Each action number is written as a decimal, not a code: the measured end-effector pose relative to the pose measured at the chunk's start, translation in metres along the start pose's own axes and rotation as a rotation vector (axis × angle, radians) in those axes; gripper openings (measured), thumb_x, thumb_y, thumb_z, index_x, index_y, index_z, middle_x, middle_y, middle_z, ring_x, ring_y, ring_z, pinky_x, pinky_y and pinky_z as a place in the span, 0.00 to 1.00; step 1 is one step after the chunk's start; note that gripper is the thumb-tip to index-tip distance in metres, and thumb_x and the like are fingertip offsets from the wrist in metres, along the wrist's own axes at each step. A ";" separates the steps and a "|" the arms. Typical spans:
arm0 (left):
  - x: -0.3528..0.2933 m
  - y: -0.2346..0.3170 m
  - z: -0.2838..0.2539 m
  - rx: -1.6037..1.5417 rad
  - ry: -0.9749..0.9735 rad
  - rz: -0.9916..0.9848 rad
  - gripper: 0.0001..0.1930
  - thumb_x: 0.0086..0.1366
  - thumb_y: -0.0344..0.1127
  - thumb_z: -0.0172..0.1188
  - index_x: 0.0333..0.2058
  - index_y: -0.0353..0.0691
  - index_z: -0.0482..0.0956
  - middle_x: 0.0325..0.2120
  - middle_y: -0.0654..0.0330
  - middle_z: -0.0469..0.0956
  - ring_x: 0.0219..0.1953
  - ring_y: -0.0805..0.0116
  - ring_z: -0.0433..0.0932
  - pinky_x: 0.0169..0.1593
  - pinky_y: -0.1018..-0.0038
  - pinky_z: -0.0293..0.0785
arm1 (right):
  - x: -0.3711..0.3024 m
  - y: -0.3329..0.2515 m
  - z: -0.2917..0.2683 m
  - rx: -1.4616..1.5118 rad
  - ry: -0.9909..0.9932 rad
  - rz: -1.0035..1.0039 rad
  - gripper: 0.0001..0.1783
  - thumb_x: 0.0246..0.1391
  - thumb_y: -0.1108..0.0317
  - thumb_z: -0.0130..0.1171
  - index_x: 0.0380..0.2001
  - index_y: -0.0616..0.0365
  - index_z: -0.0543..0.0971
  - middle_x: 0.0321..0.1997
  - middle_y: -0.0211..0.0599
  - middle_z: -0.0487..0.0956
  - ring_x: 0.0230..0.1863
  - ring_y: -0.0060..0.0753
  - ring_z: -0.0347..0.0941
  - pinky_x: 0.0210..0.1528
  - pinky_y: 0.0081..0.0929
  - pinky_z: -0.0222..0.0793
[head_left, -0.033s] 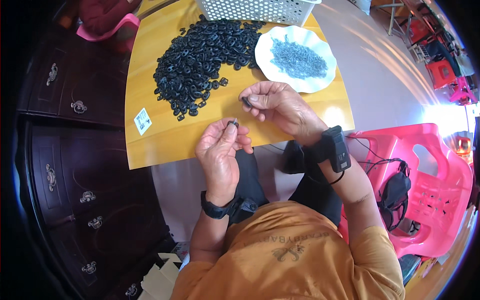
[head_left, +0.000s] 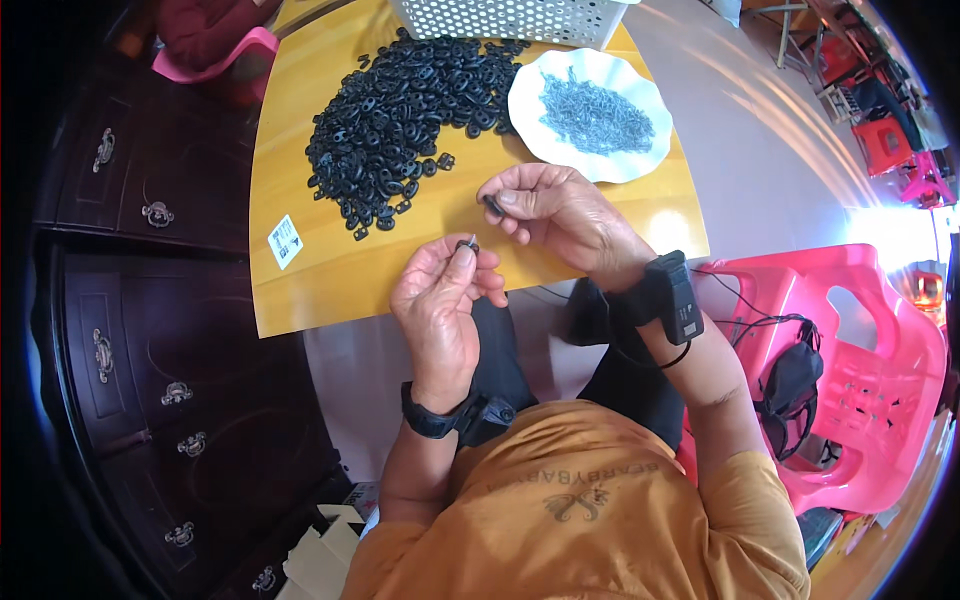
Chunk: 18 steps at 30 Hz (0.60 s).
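My left hand is above the table's near edge, pinching a small black part between thumb and fingers. A thin, pale metal tip sticks up from that part. Further right and a little farther off, my right hand pinches another small black part with thumb and forefinger. The two hands are apart. Beyond them, a heap of small black parts with holes covers the left and middle of the table. Next to the heap, a white scalloped plate bears a pile of small silvery metal pieces.
A white perforated basket stands at the yellow table's far edge. On the left are a label and a dark drawer cabinet. A pink plastic chair with cables and a black pouch is at right. Another person's sleeve shows far left.
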<state>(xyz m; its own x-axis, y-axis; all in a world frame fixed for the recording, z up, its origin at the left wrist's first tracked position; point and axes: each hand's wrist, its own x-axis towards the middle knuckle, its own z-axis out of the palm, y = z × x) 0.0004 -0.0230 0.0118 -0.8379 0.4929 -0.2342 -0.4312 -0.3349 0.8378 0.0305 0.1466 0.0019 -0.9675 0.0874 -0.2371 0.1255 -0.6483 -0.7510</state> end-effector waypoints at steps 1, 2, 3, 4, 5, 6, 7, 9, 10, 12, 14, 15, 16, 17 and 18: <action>-0.002 0.002 0.004 0.012 -0.013 -0.005 0.07 0.63 0.28 0.52 0.37 0.31 0.73 0.26 0.53 0.76 0.22 0.70 0.74 0.25 0.74 0.72 | -0.003 0.001 -0.001 0.008 0.004 0.000 0.08 0.53 0.73 0.56 0.36 0.65 0.76 0.29 0.33 0.77 0.27 0.18 0.69 0.29 0.13 0.64; -0.003 0.003 0.007 0.018 -0.013 -0.011 0.07 0.63 0.28 0.52 0.37 0.31 0.73 0.26 0.53 0.76 0.22 0.70 0.74 0.25 0.74 0.72 | -0.005 0.001 0.000 0.038 0.002 -0.005 0.07 0.53 0.74 0.55 0.35 0.65 0.76 0.28 0.33 0.77 0.26 0.18 0.69 0.27 0.13 0.64; -0.004 0.005 0.010 0.028 -0.015 -0.010 0.07 0.63 0.28 0.52 0.37 0.31 0.73 0.26 0.53 0.76 0.21 0.70 0.74 0.24 0.74 0.72 | -0.008 0.001 0.001 0.068 -0.001 -0.009 0.06 0.53 0.75 0.55 0.35 0.65 0.77 0.27 0.33 0.78 0.24 0.17 0.69 0.25 0.13 0.65; -0.005 0.005 0.012 0.038 -0.019 -0.010 0.07 0.63 0.28 0.52 0.37 0.31 0.73 0.26 0.52 0.76 0.21 0.70 0.74 0.24 0.74 0.72 | -0.010 0.001 0.001 0.075 0.004 -0.010 0.06 0.53 0.75 0.55 0.35 0.65 0.77 0.27 0.33 0.78 0.24 0.17 0.69 0.25 0.13 0.65; -0.005 0.005 0.014 0.042 -0.020 -0.017 0.07 0.63 0.28 0.52 0.37 0.31 0.73 0.26 0.52 0.76 0.21 0.70 0.74 0.24 0.74 0.72 | -0.012 0.001 0.001 0.049 -0.004 -0.034 0.06 0.53 0.75 0.56 0.35 0.65 0.77 0.27 0.32 0.77 0.24 0.17 0.69 0.25 0.13 0.64; -0.005 0.005 0.015 0.059 -0.019 0.002 0.07 0.62 0.28 0.53 0.37 0.31 0.73 0.26 0.53 0.77 0.21 0.70 0.74 0.24 0.76 0.72 | -0.013 0.001 0.002 0.022 -0.011 -0.058 0.07 0.52 0.75 0.57 0.35 0.65 0.77 0.27 0.31 0.77 0.25 0.17 0.69 0.25 0.13 0.64; -0.006 0.005 0.016 0.076 -0.018 0.021 0.07 0.62 0.28 0.54 0.37 0.31 0.73 0.25 0.54 0.77 0.22 0.71 0.75 0.24 0.77 0.72 | -0.015 0.001 0.002 0.028 -0.008 -0.058 0.07 0.52 0.75 0.57 0.35 0.65 0.77 0.27 0.31 0.77 0.25 0.17 0.69 0.25 0.13 0.64; -0.007 0.004 0.017 0.089 -0.015 0.020 0.07 0.62 0.28 0.54 0.37 0.30 0.73 0.25 0.54 0.77 0.21 0.71 0.75 0.24 0.77 0.72 | -0.018 0.001 0.004 -0.068 0.036 -0.099 0.07 0.51 0.74 0.58 0.33 0.65 0.79 0.27 0.30 0.77 0.24 0.17 0.68 0.25 0.13 0.64; -0.007 0.003 0.016 0.098 -0.009 0.025 0.07 0.62 0.27 0.54 0.37 0.30 0.73 0.25 0.53 0.77 0.21 0.71 0.75 0.24 0.78 0.72 | -0.019 0.000 0.005 -0.064 0.037 -0.098 0.07 0.51 0.74 0.58 0.33 0.65 0.79 0.27 0.30 0.77 0.24 0.17 0.68 0.25 0.13 0.64; -0.007 0.002 0.017 0.110 -0.004 0.024 0.07 0.61 0.27 0.54 0.37 0.30 0.73 0.25 0.53 0.77 0.21 0.71 0.75 0.23 0.78 0.72 | -0.021 0.000 0.007 -0.156 0.074 -0.122 0.07 0.50 0.74 0.59 0.33 0.65 0.79 0.28 0.30 0.78 0.26 0.17 0.67 0.29 0.14 0.64; -0.007 0.001 0.018 0.121 0.001 0.024 0.07 0.61 0.27 0.54 0.37 0.29 0.73 0.25 0.53 0.77 0.21 0.71 0.75 0.23 0.78 0.72 | -0.020 0.000 0.006 -0.187 0.091 -0.130 0.07 0.49 0.74 0.59 0.33 0.65 0.80 0.28 0.30 0.78 0.25 0.16 0.66 0.29 0.14 0.64; -0.007 0.001 0.018 0.123 0.012 0.022 0.07 0.61 0.27 0.54 0.37 0.29 0.73 0.25 0.53 0.77 0.21 0.71 0.75 0.23 0.78 0.72 | -0.020 0.000 0.006 -0.219 0.108 -0.139 0.07 0.48 0.74 0.60 0.32 0.65 0.80 0.27 0.29 0.78 0.25 0.16 0.66 0.29 0.14 0.63; -0.007 0.001 0.019 0.125 0.022 0.020 0.07 0.61 0.27 0.54 0.37 0.29 0.73 0.25 0.53 0.77 0.20 0.72 0.75 0.23 0.79 0.72 | -0.020 0.000 0.006 -0.218 0.109 -0.137 0.07 0.48 0.74 0.60 0.32 0.65 0.80 0.27 0.29 0.78 0.25 0.16 0.66 0.29 0.14 0.63; -0.007 0.001 0.019 0.125 0.023 0.019 0.07 0.61 0.27 0.54 0.37 0.29 0.73 0.25 0.53 0.77 0.20 0.72 0.75 0.23 0.79 0.72 | -0.021 -0.002 0.006 -0.247 0.121 -0.153 0.07 0.48 0.74 0.60 0.32 0.65 0.80 0.27 0.29 0.78 0.25 0.16 0.67 0.29 0.14 0.64; -0.007 0.000 0.018 0.128 0.022 0.020 0.07 0.61 0.27 0.54 0.37 0.29 0.73 0.25 0.53 0.77 0.20 0.72 0.75 0.22 0.79 0.72 | -0.022 -0.003 0.006 -0.276 0.132 -0.168 0.07 0.47 0.74 0.61 0.31 0.65 0.80 0.27 0.30 0.78 0.26 0.16 0.67 0.29 0.15 0.64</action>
<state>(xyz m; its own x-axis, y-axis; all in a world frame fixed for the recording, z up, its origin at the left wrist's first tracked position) 0.0119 -0.0116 0.0224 -0.8537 0.4692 -0.2259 -0.3690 -0.2390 0.8982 0.0499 0.1418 0.0133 -0.9453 0.2843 -0.1598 0.0386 -0.3888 -0.9205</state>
